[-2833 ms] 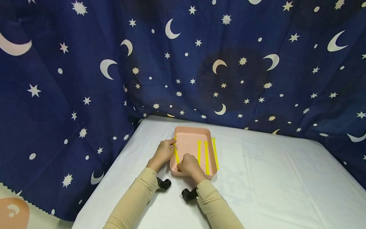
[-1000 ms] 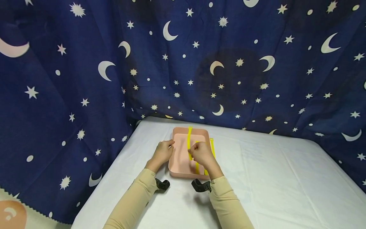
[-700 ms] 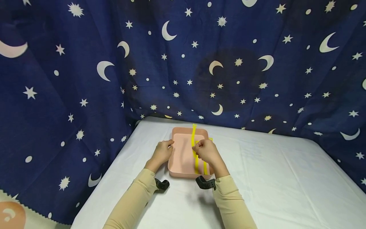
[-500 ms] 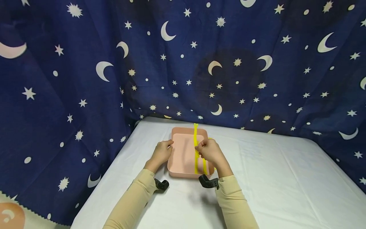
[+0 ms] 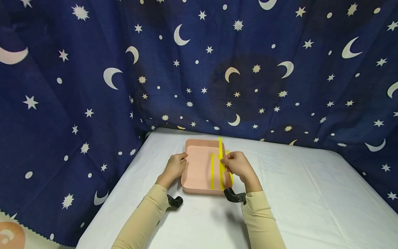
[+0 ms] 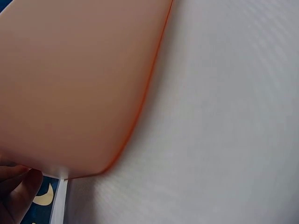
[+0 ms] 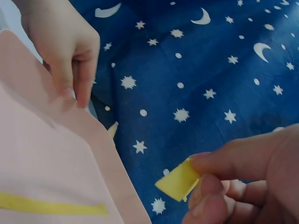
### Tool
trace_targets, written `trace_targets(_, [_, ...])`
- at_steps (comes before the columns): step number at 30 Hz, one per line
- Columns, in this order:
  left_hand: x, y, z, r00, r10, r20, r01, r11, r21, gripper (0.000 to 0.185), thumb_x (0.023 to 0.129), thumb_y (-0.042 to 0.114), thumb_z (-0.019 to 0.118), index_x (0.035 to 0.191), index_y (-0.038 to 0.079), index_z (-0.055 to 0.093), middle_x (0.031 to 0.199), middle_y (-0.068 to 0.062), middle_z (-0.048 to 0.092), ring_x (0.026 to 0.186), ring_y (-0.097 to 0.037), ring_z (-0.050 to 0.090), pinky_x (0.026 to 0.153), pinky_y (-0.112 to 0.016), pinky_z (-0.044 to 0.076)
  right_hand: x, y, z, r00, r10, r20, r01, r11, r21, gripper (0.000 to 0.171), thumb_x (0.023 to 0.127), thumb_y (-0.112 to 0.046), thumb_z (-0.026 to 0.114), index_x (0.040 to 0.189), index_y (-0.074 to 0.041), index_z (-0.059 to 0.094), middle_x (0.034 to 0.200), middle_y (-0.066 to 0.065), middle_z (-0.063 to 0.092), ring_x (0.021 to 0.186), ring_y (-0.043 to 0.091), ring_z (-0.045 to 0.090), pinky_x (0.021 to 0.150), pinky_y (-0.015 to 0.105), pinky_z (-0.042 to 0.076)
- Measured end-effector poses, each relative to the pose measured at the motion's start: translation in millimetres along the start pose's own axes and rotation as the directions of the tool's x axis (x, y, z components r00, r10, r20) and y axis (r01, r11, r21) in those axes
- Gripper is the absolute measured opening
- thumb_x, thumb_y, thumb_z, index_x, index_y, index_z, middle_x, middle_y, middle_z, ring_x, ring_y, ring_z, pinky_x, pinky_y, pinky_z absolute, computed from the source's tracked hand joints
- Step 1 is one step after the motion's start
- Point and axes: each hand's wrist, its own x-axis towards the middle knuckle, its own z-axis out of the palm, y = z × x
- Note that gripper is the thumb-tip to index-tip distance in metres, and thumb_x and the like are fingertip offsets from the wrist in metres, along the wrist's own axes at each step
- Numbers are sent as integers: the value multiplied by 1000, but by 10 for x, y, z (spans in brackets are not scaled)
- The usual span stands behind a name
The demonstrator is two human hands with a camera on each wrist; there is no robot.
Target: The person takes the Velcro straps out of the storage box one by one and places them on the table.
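Observation:
My left hand [image 5: 173,167] pinches the left rim of a shallow pink tray [image 5: 199,190]; the right wrist view shows its thumb and fingers at the rim. Over the tray's right side, my right hand [image 5: 240,166] pinches a thin yellow strap [image 5: 220,146] with a wider head, like a cable strap. That strap points away, its head above the far rim. In the right wrist view the held strap is seen nearly end-on, between thumb and fingers [image 7: 210,198]. Inside the tray lies another yellow strap [image 5: 212,174], with one more beside it, partly covered by the held one.
Just outside the tray's right wall, another yellow strap [image 5: 231,178] lies partly hidden on the white-covered table [image 5: 295,200]. A dark blue curtain [image 5: 255,86] with moons and stars hangs behind. Black wrist mounts [image 5: 234,196] stick out under both sleeves.
My right hand has picked up the yellow strap from the tray's left side and carried it right, to the right wall. My left hand stays at the rim.

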Motion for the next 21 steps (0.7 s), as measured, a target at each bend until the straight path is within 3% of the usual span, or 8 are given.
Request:
trace_targets(15, [-12, 6, -1, 1000, 7, -5, -7, 1000, 6, 32, 94, 0, 59, 124, -6, 67, 129, -23, 66, 119, -36, 65, 102, -45, 54, 9, 172, -275, 997, 69, -44, -70, 997, -27, 20, 97, -11, 60, 92, 9, 62, 64, 0, 51, 55, 11, 47, 50, 22, 41])
trace_targets(21, [-2, -3, 11, 1000, 14, -6, -14, 1000, 8, 32, 95, 1, 58, 125, -6, 67, 129, -23, 66, 119, -36, 66, 102, -45, 54, 24, 286, -316, 995, 87, -53, -88, 996, -30, 17, 96, -8, 61, 84, 4, 63, 62, 0, 52, 55, 11, 47, 50, 22, 41])
